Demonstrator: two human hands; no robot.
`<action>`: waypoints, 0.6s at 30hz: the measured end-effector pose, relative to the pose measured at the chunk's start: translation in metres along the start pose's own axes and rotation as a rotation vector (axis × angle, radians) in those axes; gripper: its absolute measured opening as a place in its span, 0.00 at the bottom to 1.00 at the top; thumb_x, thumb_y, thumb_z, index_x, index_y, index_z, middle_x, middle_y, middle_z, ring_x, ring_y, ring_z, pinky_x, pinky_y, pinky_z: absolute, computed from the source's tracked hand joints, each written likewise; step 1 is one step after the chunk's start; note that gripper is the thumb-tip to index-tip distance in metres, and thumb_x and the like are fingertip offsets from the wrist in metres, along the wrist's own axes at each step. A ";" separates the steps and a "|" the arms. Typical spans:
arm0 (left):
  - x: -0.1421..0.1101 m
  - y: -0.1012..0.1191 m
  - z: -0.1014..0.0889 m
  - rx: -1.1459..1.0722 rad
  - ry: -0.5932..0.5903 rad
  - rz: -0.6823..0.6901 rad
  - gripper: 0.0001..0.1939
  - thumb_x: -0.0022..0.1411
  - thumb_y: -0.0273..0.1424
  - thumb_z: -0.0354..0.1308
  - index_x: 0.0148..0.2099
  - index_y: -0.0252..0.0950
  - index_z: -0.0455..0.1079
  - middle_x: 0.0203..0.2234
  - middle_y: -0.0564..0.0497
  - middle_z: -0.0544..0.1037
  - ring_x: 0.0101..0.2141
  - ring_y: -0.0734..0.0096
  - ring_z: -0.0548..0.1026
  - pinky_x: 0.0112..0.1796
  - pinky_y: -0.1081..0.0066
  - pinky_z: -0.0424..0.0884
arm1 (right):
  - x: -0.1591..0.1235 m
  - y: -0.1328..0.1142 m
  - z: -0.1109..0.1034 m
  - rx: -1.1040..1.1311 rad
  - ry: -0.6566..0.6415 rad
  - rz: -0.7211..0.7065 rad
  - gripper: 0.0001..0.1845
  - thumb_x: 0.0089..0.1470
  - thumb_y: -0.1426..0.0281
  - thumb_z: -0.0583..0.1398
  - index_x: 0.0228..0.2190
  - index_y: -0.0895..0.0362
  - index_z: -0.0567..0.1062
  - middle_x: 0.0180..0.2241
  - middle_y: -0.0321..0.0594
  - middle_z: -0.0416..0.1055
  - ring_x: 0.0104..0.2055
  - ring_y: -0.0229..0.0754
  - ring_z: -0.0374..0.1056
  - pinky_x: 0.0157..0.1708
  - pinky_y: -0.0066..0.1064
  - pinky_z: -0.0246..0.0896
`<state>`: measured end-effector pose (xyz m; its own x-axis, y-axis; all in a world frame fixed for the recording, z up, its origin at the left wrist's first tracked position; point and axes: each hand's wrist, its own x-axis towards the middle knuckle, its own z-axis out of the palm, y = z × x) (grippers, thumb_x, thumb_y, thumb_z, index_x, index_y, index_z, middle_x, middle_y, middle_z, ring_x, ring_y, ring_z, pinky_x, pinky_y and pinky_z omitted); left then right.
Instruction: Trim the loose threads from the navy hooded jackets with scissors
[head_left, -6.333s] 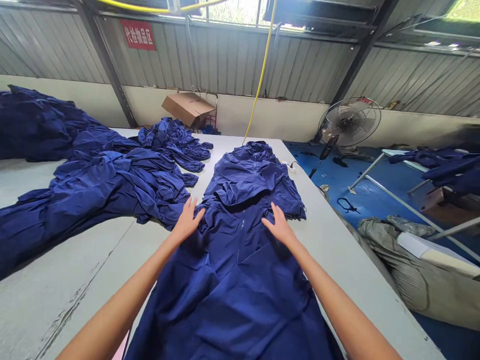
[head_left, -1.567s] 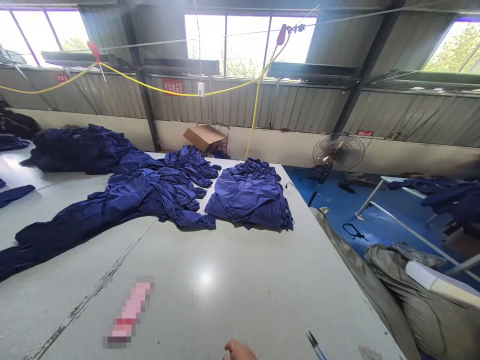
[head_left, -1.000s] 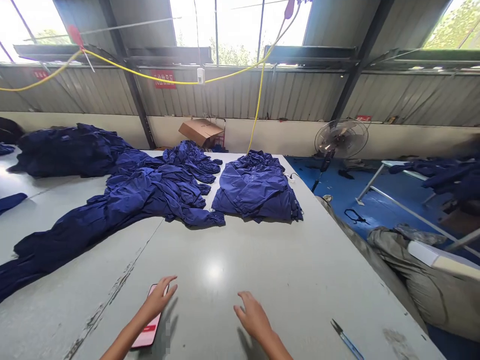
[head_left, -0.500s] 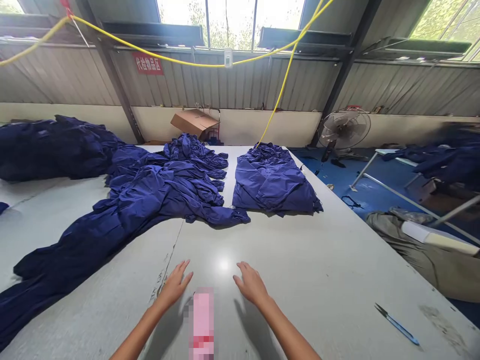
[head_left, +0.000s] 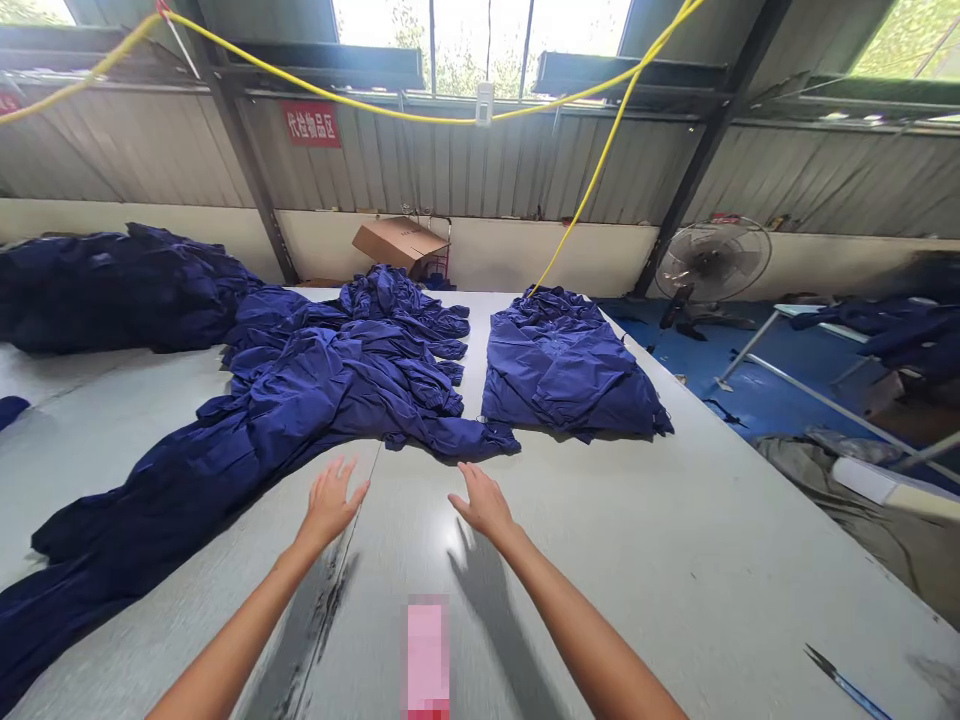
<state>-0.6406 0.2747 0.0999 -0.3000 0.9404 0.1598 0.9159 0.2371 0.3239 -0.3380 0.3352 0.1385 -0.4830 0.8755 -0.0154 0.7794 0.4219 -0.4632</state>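
Observation:
My left hand (head_left: 331, 503) is held over the white table (head_left: 645, 560), fingers spread and holding nothing. Just beyond its fingertips lies a long heap of rumpled navy garments (head_left: 330, 385), one sleeve stretching right and long parts trailing to the lower left. My right hand (head_left: 484, 500), also open with nothing in it, hovers below the end of that sleeve. Ahead and to the right of it is a flat, neater stack of navy garments (head_left: 570, 370). Both hands cast shadows on the tabletop and touch no cloth.
A blurred pink object (head_left: 427, 650) is at the near edge between my forearms. Blue-handled thread snips (head_left: 846, 682) lie at the lower right. A dark garment pile (head_left: 112, 290) sits far left. Beyond the table stand a fan (head_left: 712, 258) and a cardboard box (head_left: 400, 243); a yellow cable (head_left: 592, 180) hangs down.
Both hands have moved forward across the table towards the navy garments, staying open. The view has shifted slightly, and the snips now sit nearer the lower right corner. The garments lie as before.

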 end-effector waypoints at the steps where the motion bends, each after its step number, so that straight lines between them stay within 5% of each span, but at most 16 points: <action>1: 0.008 -0.009 -0.007 0.016 0.005 -0.011 0.31 0.68 0.40 0.46 0.68 0.29 0.58 0.67 0.33 0.58 0.67 0.46 0.54 0.63 0.50 0.52 | 0.006 -0.004 0.002 -0.005 0.004 0.006 0.35 0.59 0.64 0.59 0.65 0.60 0.59 0.65 0.56 0.58 0.67 0.54 0.55 0.62 0.45 0.52; 5: 0.045 -0.060 -0.034 0.064 0.006 -0.028 0.32 0.67 0.40 0.46 0.68 0.28 0.57 0.66 0.31 0.57 0.66 0.41 0.54 0.62 0.47 0.51 | 0.035 -0.031 0.017 -0.022 0.035 0.039 0.36 0.58 0.63 0.61 0.64 0.60 0.60 0.65 0.56 0.58 0.67 0.55 0.54 0.62 0.46 0.51; 13: 0.145 -0.207 -0.091 0.149 0.046 -0.105 0.39 0.66 0.50 0.44 0.70 0.28 0.50 0.66 0.28 0.54 0.66 0.41 0.53 0.61 0.47 0.51 | 0.135 -0.108 0.062 -0.016 0.147 0.162 0.39 0.57 0.57 0.62 0.64 0.60 0.60 0.66 0.56 0.55 0.68 0.55 0.51 0.63 0.45 0.49; 18: 0.205 -0.261 -0.101 0.042 -0.001 -0.306 0.48 0.60 0.61 0.43 0.71 0.34 0.46 0.68 0.28 0.50 0.67 0.36 0.50 0.61 0.43 0.49 | 0.207 -0.138 0.078 0.009 0.190 0.251 0.42 0.56 0.51 0.60 0.64 0.59 0.59 0.67 0.57 0.52 0.69 0.55 0.48 0.64 0.46 0.46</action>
<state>-0.9680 0.3810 0.1424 -0.5637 0.8238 0.0602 0.7931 0.5194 0.3181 -0.5772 0.4396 0.1299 -0.1923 0.9807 0.0350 0.8608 0.1857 -0.4740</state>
